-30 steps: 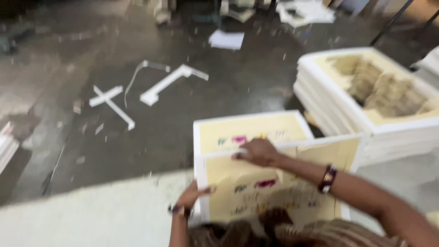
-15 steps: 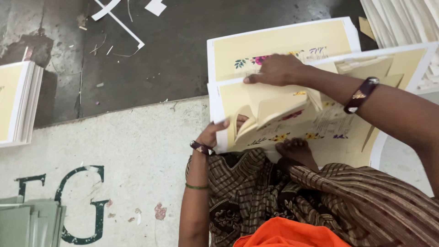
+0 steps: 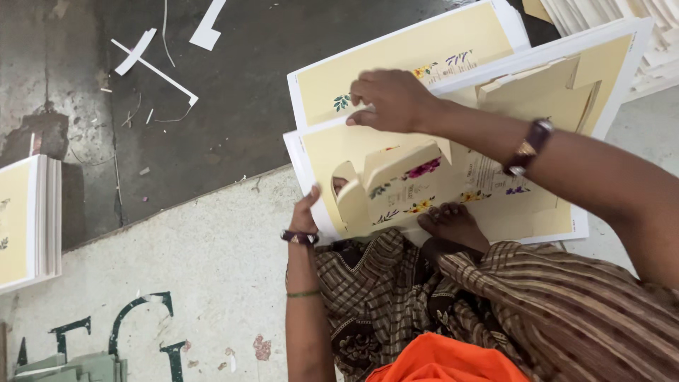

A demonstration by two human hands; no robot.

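The right hand (image 3: 392, 99) has slid up toward the far edge of the die-cut sheet (image 3: 424, 177) since half a second ago, and the cut-out flap has lifted higher, now standing clear in the middle. That right hand is curled, fingertips pressing down on the sheet's upper edge, more pinning than gripping. The left hand (image 3: 308, 209) pinches the sheet's near-left corner, thumb on top. The sheet lies on a stack of cream printed cards (image 3: 438, 42) with floral prints, resting over the person's lap, a bare foot (image 3: 453, 223) just under its lower edge. Further out: white paper strips (image 3: 152, 67) on the dark floor, another stack of sheets (image 3: 28, 219) at the left. The risk, as I see it: pull that half-freed flap too sharply and the thin card tears at its uncut nicks, or the sheet below drags off the stack.
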